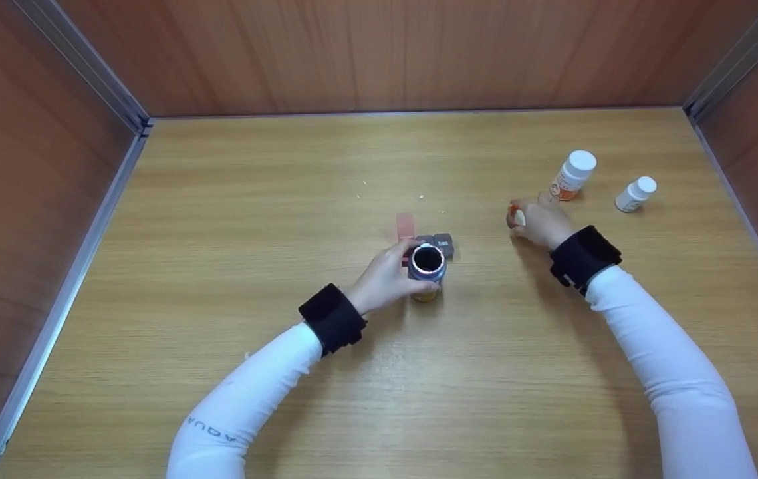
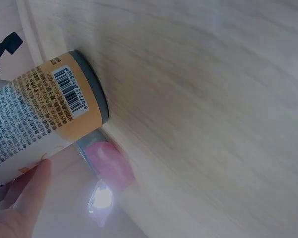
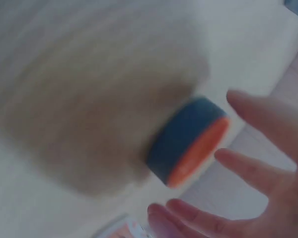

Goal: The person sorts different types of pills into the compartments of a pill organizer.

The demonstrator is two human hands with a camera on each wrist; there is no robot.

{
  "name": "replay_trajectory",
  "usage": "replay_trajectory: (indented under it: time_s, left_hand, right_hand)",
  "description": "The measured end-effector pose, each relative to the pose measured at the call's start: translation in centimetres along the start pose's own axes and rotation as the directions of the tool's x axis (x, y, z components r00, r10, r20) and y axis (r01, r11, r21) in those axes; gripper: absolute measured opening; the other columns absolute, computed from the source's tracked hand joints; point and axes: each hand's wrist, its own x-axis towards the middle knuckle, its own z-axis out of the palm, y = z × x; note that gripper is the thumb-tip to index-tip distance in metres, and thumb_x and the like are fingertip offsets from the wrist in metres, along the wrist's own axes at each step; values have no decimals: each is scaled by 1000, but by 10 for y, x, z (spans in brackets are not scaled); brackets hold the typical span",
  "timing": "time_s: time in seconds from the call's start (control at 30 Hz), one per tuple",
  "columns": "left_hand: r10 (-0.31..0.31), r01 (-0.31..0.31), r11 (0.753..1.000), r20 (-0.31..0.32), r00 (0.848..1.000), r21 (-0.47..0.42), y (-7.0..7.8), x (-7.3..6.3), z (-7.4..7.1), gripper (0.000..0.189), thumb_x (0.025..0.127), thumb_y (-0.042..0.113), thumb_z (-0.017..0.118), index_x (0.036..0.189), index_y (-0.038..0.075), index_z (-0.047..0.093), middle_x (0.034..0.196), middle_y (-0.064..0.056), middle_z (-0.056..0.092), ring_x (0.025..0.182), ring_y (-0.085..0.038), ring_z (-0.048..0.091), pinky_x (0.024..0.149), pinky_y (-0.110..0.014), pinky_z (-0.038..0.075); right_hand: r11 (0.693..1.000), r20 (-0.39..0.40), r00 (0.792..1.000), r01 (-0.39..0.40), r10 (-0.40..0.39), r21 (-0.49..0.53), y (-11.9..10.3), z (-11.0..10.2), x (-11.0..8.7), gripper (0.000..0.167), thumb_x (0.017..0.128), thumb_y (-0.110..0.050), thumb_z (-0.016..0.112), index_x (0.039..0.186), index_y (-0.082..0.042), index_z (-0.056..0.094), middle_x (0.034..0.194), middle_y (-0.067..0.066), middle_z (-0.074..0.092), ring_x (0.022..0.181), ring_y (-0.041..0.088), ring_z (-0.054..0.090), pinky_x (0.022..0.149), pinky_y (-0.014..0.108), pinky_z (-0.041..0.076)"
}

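My left hand [image 1: 389, 276] grips an uncapped bottle [image 1: 427, 283], whose round dark mouth faces up in the head view. In the left wrist view the bottle [image 2: 44, 114] shows an orange and white label, a barcode and a dark base. By my right hand [image 1: 542, 219] is a round lid [image 3: 188, 144], dark blue at the side with an orange face. The right wrist view has the fingers spread beside the lid, and contact is hard to tell through the blur. Just behind that hand stands a white-capped bottle [image 1: 573, 174] with an orange label.
A smaller white bottle [image 1: 636, 193] stands farther right. Small grey blocks [image 1: 443, 245] and a translucent pink strip [image 1: 405, 226] lie just behind the held bottle. Tiny white bits [image 1: 421, 196] dot the table. Wood-patterned panels [image 1: 379, 60] enclose the back and sides.
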Motion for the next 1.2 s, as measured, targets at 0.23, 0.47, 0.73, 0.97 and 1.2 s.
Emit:
replay_trajectory:
  time_s: [0.23,0.47,0.73,0.97,1.2]
  left_hand:
    - [20,-20,1000,-9,1000,-12,1,3,1,65,66,16,76,119,-4,45,116,-14,54,106,-23,51,92,-28,40]
    - [1,-1,1000,1,1000,-28,0,4,3,66,66,17,76,120,-3,44,118,-13,52,109,-22,49,94,-28,38]
    - [14,-14,998,-8,1000,-68,0,3,2,65,66,15,76,119,-3,44,118,-14,53,107,-22,50,92,-26,39]
    - [37,-38,994,-13,999,-101,1,3,3,63,67,10,75,120,-4,44,118,-14,53,107,-21,51,91,-23,40]
    - [63,-65,996,-27,998,-62,1,3,6,66,68,13,75,123,-5,42,116,-16,54,106,-23,51,89,-23,42]
  right_hand:
    - [998,-31,999,-15,17,55,1,9,10,49,79,-14,60,119,8,44,109,38,45,100,48,42,84,55,38]
    - [929,-100,994,73,-39,363,-14,-1,2,51,79,-16,64,120,2,39,114,27,41,100,38,45,84,45,40]
    - [455,-192,957,274,-219,847,-76,-6,-32,54,78,4,59,119,4,24,106,13,39,78,17,58,73,26,51]
    - [335,-338,910,404,-239,851,-102,11,-48,50,74,8,62,118,8,39,115,16,45,95,19,54,83,28,47]
    - [302,-310,918,377,-249,875,-101,30,-50,46,68,12,67,106,9,41,117,21,50,107,17,51,93,30,39]
